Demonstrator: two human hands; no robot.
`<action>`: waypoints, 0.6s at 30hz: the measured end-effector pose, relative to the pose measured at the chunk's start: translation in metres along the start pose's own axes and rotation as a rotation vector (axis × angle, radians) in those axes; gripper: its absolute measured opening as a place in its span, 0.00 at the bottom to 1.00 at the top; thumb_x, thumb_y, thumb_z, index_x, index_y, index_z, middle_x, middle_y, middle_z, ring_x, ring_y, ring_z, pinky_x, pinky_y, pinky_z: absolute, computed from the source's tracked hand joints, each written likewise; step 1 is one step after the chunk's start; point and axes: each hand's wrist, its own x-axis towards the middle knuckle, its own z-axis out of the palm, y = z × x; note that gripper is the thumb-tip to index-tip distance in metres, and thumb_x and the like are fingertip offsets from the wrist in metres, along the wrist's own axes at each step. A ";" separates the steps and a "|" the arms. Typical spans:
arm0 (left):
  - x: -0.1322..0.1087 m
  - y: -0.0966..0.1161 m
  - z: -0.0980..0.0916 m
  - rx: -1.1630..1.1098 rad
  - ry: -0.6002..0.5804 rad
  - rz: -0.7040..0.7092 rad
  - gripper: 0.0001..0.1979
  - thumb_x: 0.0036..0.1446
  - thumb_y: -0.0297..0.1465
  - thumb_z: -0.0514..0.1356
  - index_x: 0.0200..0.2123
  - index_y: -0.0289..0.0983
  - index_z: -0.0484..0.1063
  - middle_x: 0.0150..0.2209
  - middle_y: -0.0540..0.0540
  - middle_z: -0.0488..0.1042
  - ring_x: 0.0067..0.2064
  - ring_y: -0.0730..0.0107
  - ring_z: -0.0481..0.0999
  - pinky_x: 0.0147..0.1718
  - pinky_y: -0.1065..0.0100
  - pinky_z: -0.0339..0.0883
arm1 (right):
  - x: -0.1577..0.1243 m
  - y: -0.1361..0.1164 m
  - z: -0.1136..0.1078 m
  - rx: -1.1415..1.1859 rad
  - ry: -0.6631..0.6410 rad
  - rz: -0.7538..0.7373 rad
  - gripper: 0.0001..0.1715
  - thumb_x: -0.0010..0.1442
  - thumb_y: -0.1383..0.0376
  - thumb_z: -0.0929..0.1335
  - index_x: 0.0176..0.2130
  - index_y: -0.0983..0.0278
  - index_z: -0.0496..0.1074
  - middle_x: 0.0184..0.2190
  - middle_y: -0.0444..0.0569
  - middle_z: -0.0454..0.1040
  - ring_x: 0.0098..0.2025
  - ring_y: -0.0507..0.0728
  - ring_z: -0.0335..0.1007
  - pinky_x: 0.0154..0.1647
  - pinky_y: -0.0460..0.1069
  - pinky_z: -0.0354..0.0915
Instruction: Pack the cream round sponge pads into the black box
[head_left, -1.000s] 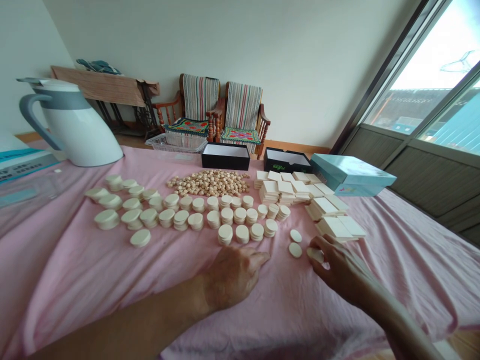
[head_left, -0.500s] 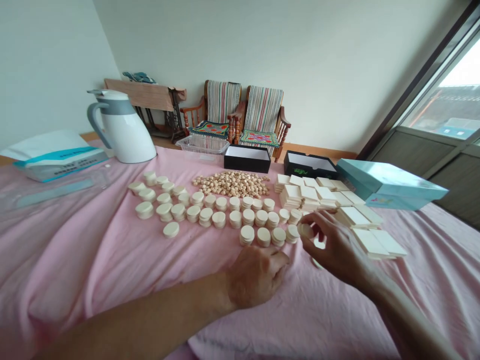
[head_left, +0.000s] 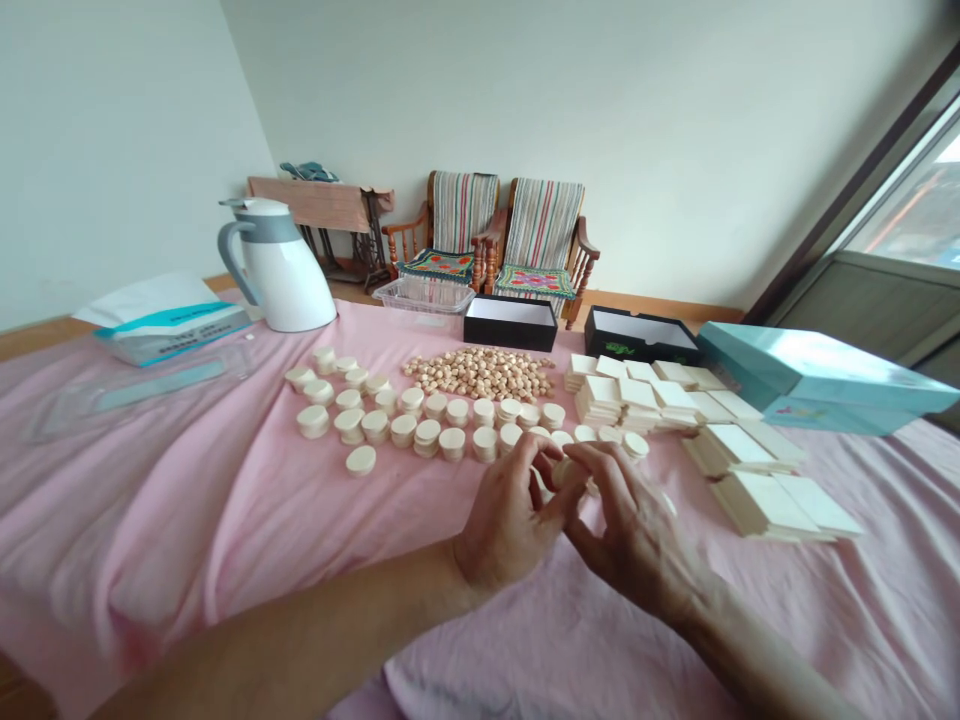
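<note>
My left hand [head_left: 510, 520] and my right hand [head_left: 630, 525] meet in front of me, fingertips together on a small cream disc [head_left: 566, 472], which they partly hide. Just beyond them lie rows of stacked cream discs [head_left: 450, 443], some covered by my fingers. A heap of small round cream beads [head_left: 477, 373] sits behind the rows. To the right are stacks of flat cream square tiles [head_left: 626, 395] and larger rectangular tiles [head_left: 757, 505].
All of this lies on a rumpled pink sheet [head_left: 150, 520]. Along the far side stand a white jug [head_left: 281, 270], a plastic tray [head_left: 424, 296], a black box [head_left: 510, 323], a second black box [head_left: 637, 335] and a teal box [head_left: 825, 385]. A wrapped white package [head_left: 171, 332] lies at left.
My left hand has moved right and up to join my right hand on the disc. The view has turned left, shifting the table and boxes rightward in the picture.
</note>
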 end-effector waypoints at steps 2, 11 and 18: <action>0.001 0.000 0.001 -0.044 -0.007 -0.012 0.09 0.58 0.36 0.57 0.37 0.37 0.63 0.28 0.52 0.67 0.24 0.80 0.65 0.22 0.77 0.60 | -0.002 0.000 0.001 0.004 0.022 -0.021 0.24 0.58 0.71 0.62 0.54 0.61 0.57 0.43 0.54 0.67 0.44 0.59 0.67 0.41 0.54 0.67; 0.010 0.001 -0.016 -0.020 0.101 0.006 0.09 0.56 0.33 0.59 0.38 0.37 0.65 0.30 0.50 0.70 0.26 0.79 0.67 0.23 0.77 0.61 | -0.007 0.038 -0.014 0.079 0.297 0.132 0.25 0.57 0.65 0.66 0.54 0.63 0.59 0.40 0.52 0.70 0.36 0.56 0.68 0.37 0.53 0.67; 0.002 -0.017 -0.113 -0.046 0.188 -0.181 0.15 0.51 0.38 0.63 0.39 0.36 0.66 0.29 0.52 0.68 0.21 0.81 0.65 0.17 0.78 0.59 | -0.015 0.083 -0.024 -0.100 0.389 0.487 0.19 0.57 0.60 0.64 0.48 0.62 0.65 0.34 0.48 0.73 0.30 0.55 0.69 0.31 0.50 0.63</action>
